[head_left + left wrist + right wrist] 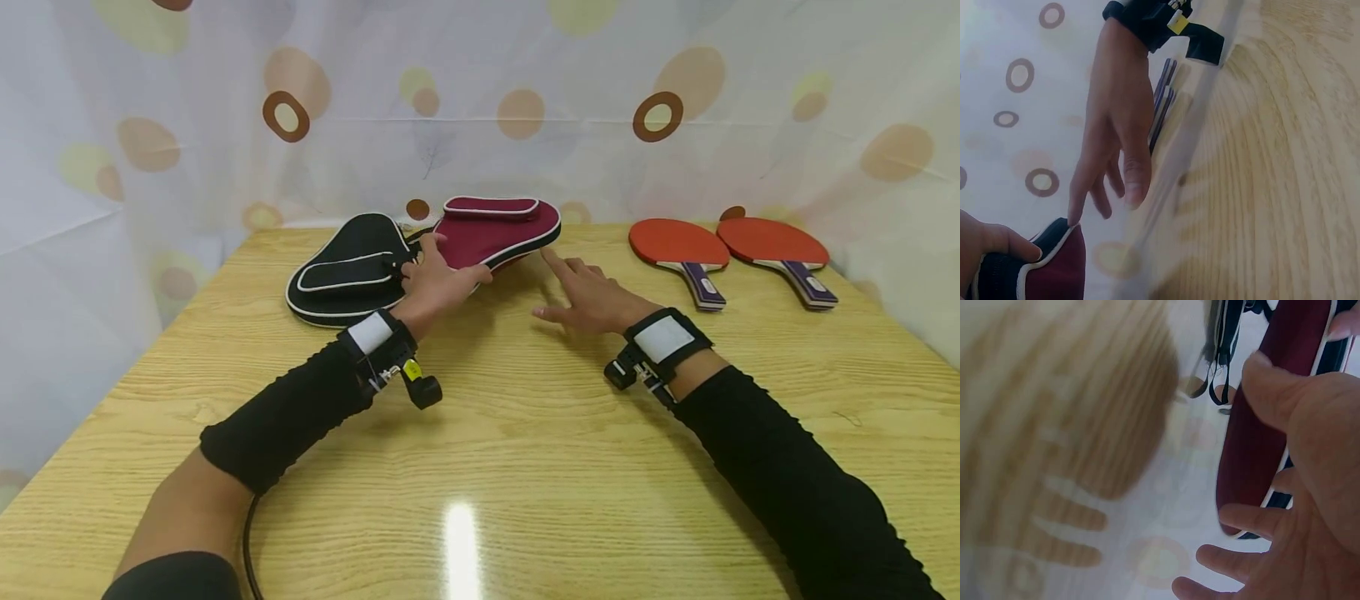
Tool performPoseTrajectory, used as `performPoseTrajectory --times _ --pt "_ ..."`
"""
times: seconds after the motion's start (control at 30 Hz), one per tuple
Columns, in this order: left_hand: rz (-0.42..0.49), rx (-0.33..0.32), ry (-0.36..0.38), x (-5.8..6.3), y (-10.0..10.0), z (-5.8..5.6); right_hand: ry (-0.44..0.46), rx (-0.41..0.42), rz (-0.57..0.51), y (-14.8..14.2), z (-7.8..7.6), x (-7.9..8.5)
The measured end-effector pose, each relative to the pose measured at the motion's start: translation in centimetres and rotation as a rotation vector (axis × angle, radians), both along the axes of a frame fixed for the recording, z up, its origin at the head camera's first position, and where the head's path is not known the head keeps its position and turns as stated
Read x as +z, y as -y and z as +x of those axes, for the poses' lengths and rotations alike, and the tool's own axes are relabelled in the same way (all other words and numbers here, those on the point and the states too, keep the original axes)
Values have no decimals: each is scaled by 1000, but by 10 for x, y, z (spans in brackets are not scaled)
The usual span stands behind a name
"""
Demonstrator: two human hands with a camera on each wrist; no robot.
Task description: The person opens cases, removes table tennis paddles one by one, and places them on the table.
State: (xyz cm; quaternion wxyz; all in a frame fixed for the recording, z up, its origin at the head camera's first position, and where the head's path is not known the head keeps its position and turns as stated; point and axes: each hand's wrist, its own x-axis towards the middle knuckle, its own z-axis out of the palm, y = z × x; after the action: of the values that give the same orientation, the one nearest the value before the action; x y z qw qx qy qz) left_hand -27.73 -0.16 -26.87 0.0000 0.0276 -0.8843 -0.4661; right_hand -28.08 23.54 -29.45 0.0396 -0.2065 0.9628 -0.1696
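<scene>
A dark red table tennis paddle case with white piping is tilted, its wide end lifted off the table. My left hand grips it by the narrow lower end, thumb along the edge in the left wrist view. My right hand has its fingers spread, an index fingertip at the case's right edge. In the right wrist view that hand lies across the case without curling round it. Left of the red case, a black paddle case lies flat, pocket side up, partly behind my left hand.
Two red table tennis paddles, a left one and a right one, rest at the back right of the wooden table, purple handles toward me. Behind the table hangs a white curtain with dots. A cable runs beside my left arm.
</scene>
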Motion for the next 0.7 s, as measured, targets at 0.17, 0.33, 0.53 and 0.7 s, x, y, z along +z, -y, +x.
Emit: performPoseTrajectory --times 0.17,0.33,0.53,0.7 --pt "-17 -7 45 -12 -19 1 4 17 -15 0 1 1" --pt "-49 -105 163 -18 -32 7 -29 83 44 -3 1 6" --pt "-133 -318 254 -12 -40 14 -51 110 45 -9 1 11" --pt "-268 -462 205 -9 -31 18 45 85 -31 -7 2 10"
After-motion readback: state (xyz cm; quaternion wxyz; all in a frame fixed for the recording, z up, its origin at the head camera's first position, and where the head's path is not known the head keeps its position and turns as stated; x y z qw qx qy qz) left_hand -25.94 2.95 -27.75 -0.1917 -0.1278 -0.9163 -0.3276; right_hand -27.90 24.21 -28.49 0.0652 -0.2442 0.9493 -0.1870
